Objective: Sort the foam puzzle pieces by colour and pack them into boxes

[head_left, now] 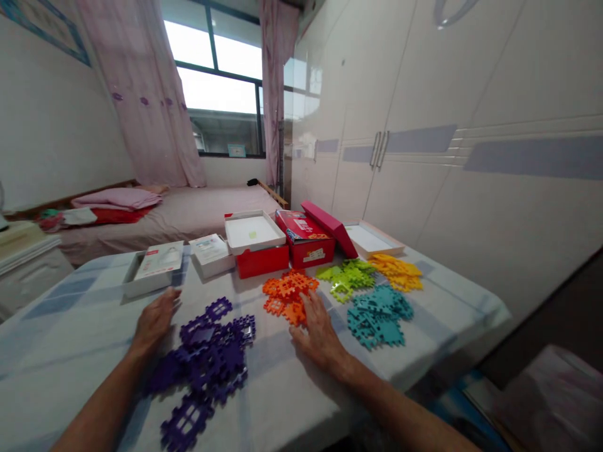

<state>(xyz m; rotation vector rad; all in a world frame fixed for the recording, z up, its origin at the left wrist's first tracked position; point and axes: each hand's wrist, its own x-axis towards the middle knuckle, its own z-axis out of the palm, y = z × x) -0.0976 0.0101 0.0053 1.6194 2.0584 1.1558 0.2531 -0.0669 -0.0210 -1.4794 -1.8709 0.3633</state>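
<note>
Well — left hand flat, fingers together, beside purple pieces lower centre; right hand spread on orange pile — best pressing lightly.

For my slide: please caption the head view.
Left hand beside purple pieces, right hand touching orange pieces on the table.

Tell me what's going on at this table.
A person is working with both bare hands over flat interlocking plastic pieces sorted into piles by colour on a cloth-covered table. The left hand lies open on the cloth beside the purple pile. The right hand rests with its fingertips on the orange pile. Green, yellow and teal piles lie to the right, untouched. Opened red boxes and white boxes stand along the far edge.
</note>
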